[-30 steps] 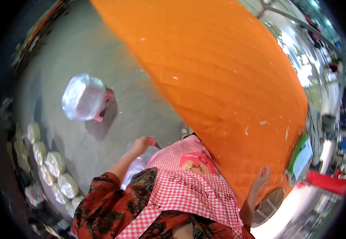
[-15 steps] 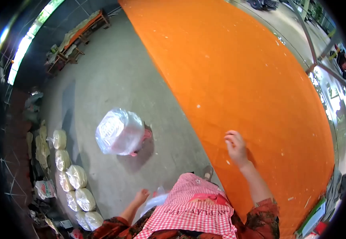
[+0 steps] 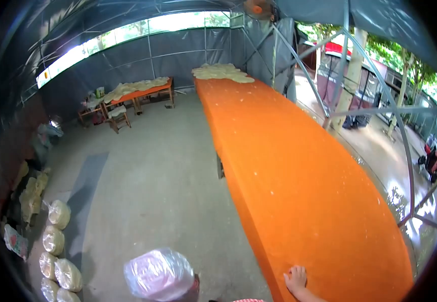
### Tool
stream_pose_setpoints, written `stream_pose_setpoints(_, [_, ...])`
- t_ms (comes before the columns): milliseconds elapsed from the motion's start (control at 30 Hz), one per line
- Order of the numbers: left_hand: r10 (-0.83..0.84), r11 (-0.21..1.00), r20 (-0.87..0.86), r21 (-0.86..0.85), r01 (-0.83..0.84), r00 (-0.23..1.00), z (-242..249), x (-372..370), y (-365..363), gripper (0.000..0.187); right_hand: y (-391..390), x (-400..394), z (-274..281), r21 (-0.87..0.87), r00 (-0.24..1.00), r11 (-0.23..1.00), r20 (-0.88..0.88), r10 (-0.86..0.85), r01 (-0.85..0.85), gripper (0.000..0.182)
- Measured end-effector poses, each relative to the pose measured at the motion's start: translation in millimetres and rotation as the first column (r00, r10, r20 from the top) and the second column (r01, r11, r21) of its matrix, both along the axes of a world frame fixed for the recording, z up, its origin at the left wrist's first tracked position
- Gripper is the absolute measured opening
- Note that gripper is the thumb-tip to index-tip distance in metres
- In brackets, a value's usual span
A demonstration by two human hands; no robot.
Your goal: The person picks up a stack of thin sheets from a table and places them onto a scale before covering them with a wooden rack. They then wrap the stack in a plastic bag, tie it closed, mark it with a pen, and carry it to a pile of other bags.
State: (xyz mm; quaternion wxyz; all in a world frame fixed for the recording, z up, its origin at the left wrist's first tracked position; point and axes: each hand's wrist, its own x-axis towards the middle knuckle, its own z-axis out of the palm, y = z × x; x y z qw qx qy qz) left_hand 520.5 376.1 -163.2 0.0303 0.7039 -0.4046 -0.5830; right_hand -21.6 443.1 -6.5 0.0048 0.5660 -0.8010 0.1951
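Observation:
My right hand [image 3: 296, 282] is over the near left edge of a long table with an orange covering [image 3: 299, 176]. Its fingers are slightly bent and apart, and nothing shows in them. My left hand is out of view. A bulky bundle in clear plastic [image 3: 159, 274] stands to the left of the table, low in the view, with a bit of pink-red showing beneath its right side. A sliver of my checked apron [image 3: 248, 300] appears at the bottom edge.
Several plastic bags with pale contents [image 3: 68, 275] line the floor at left. Pale flat sheets [image 3: 222, 73] cover the orange table's far end; more sheets [image 3: 135, 89] lie on a smaller table behind. A wooden stool [image 3: 119, 120] stands there. Metal poles [image 3: 347, 75] rise at right.
The view has tilted up, revealing the far wall and table end. The wrapped bundle and my right hand now sit lower in view. My left hand has dropped out of sight.

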Motion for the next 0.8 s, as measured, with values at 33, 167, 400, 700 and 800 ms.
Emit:
stream_pose_setpoints(33, [0.007,1.0,-0.028,-0.017,-0.008,1.0,-2,0,-38,0.047,-12,3,13,0.139,0.999,0.99,-0.027,-0.029,0.033,0.019])
stream_pose_setpoints(167, [0.008,0.993,-0.153,-0.117,-0.026,0.988,-24,-3,-186,0.053,-136,-39,55,0.835,0.972,0.549,0.155,-0.175,-0.034,0.049])
stream_pose_setpoints(400, [0.147,0.946,-0.517,-0.175,-0.273,0.843,91,-74,-483,0.069,-532,-97,25,0.092,0.948,0.996,0.318,-0.03,0.001,0.017])
stream_pose_setpoints(700, [0.481,0.875,-0.229,0.055,-0.482,0.846,47,-49,-741,0.058,-1043,-68,26,-0.266,0.974,0.939,0.008,0.227,-0.217,0.018])
stream_pose_setpoints(800, [0.545,0.838,-0.154,0.127,-0.531,0.824,21,-40,-824,0.052,-1165,-76,13,-0.228,0.987,0.961,-0.002,0.159,-0.156,0.027])
